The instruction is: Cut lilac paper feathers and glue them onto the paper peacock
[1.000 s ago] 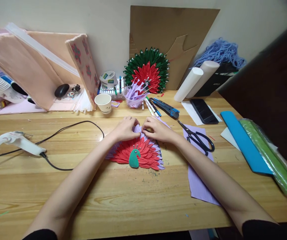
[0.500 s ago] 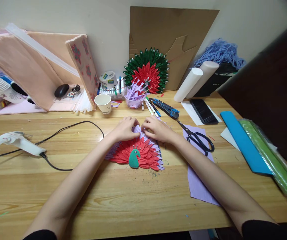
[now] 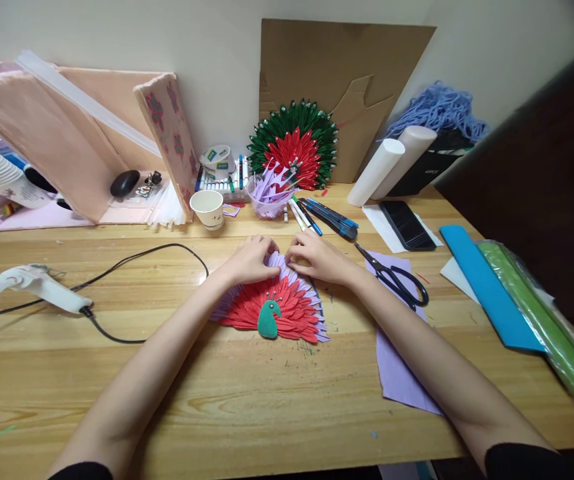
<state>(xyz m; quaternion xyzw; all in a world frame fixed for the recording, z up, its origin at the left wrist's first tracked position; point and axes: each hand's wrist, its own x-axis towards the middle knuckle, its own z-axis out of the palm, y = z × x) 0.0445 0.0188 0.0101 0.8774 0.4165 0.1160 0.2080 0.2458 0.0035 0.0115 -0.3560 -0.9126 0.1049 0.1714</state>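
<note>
A paper peacock [image 3: 267,319] lies flat on the wooden table, with a green head and body, layers of red petals and an outer fringe of purple ones. Both hands meet at the top of its purple fringe. My left hand [image 3: 254,259] rests on the upper left edge, its fingers curled and pinching at the purple petals. At the upper right edge, my right hand [image 3: 317,257] has thumb and fingers closed on the fringe. The fingertips partly cover what they pinch. Black-handled scissors [image 3: 391,277] lie on a purple crepe paper sheet [image 3: 401,373] beneath my right forearm.
A white glue gun [image 3: 44,287] with a black cord lies left. Behind the hands are a paper cup [image 3: 207,209], a bowl of purple scraps [image 3: 269,200], markers and a utility knife [image 3: 331,219]. A green-and-red fan [image 3: 294,143] leans against cardboard. A phone [image 3: 407,225] lies right.
My right hand has shifted very slightly to the right along the purple fringe. My left hand and the peacock stay nearly in place; the view has tilted a little.
</note>
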